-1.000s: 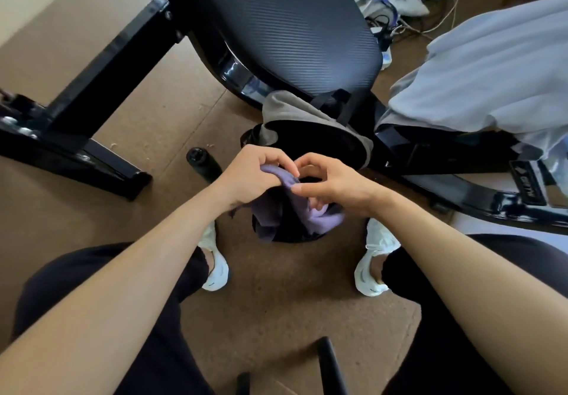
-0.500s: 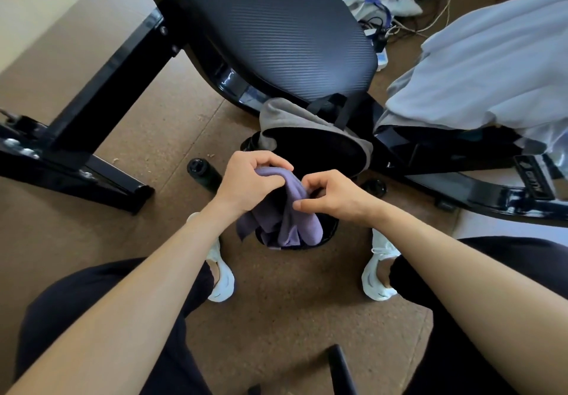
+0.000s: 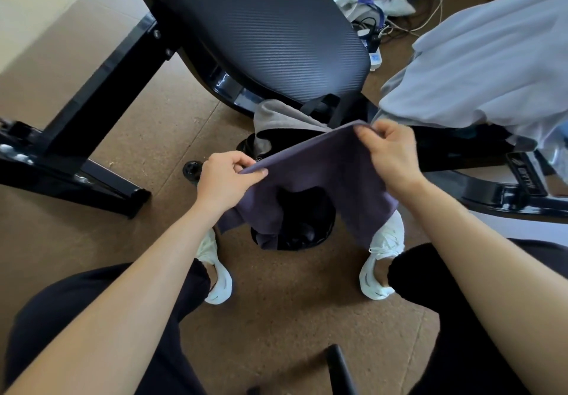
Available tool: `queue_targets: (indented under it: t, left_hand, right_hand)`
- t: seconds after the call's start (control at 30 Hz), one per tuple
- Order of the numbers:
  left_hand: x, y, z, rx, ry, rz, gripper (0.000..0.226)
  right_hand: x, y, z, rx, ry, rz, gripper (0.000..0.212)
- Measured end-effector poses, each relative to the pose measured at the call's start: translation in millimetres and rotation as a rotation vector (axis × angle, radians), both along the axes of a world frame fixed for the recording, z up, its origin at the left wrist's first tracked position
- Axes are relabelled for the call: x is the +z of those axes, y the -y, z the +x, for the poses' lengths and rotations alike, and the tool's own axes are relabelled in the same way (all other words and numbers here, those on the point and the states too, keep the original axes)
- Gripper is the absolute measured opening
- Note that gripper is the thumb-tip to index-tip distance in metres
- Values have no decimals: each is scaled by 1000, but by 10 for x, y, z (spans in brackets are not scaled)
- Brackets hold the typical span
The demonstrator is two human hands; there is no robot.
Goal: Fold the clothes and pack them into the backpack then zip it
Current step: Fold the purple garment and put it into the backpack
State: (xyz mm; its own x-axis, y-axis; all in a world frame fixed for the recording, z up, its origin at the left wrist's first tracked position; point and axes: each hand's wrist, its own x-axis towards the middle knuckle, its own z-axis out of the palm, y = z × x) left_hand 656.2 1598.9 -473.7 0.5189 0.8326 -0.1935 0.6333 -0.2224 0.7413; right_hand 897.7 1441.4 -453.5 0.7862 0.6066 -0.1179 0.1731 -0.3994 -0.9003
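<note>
— What has changed since half a second ago?
— The two hands have drawn apart and risen. The purple garment point(image 3: 322, 167), then a bunch at the backpack's mouth, is now pulled out into a flat sheet between them.

— How does each hand hold it?
— The left hand point(image 3: 229, 179) pinches one end of the top edge between thumb and curled fingers. The right hand point(image 3: 390, 152) sits higher and farther out, and its fingers are curled over the other corner of that edge.

— Where does the garment hang?
— Its edge runs taut and slanted from the left hand up to the right. The rest drapes down in two lobes over the black backpack point(image 3: 304, 228). The left lobe lies against the bag's rim, and the right lobe hangs in front of the right shoe point(image 3: 381, 259).

— And the backpack?
— It stands open on the brown floor point(image 3: 276, 318) between the two white shoes, with a grey flap point(image 3: 276, 121) at its far side.

— What lies beyond?
— A black padded seat point(image 3: 270, 35) on a black frame. To the right, pale grey-blue cloth point(image 3: 479, 66) is heaped over more black framing. Cables point(image 3: 415, 13) tangle at the floor's far edge.
</note>
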Motion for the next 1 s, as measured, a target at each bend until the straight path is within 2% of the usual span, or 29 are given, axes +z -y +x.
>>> queue_targets:
  t: [0.13, 0.27, 0.37, 0.43, 0.5, 0.6, 0.7, 0.8, 0.9, 0.93, 1.0]
  left_hand:
    - [-52, -53, -24, 54, 15, -11, 16]
    - [-106, -88, -6, 197, 115, -198, 25]
    - [-47, -50, 48, 179, 220, -413, 58]
    - [5, 1, 97, 108, 262, -505, 65]
    - [35, 70, 154, 20, 284, -546, 54]
    - [79, 188, 247, -127, 301, -545, 13]
    - [101, 269, 302, -270, 306, -576, 10]
    - [131, 297, 318, -365, 277, -537, 17]
    - [135, 310, 311, -412, 283, -579, 26]
    - [120, 311, 309, -411, 278, -556, 30]
    - [71, 288, 299, -381, 243, -499, 33]
  right_hand:
    - [20, 56, 201, -295, -90, 61, 41]
    - [2, 38, 196, -323, -248, 6, 38]
    - [-49, -13, 71, -166, -364, -100, 38]
    - [-65, -27, -47, -25, -383, -93, 34]
    - [-35, -34, -170, 115, -343, -92, 18]
    - [-8, -35, -344, 359, -448, -11, 63]
    - [16, -34, -434, 579, -455, -16, 68]
    - [66, -35, -476, 705, -417, -103, 45]
    - [32, -39, -483, 561, -384, -130, 6]
    - [22, -45, -478, 494, -379, -129, 2]
    - [-6, -64, -439, 365, -414, -93, 14]
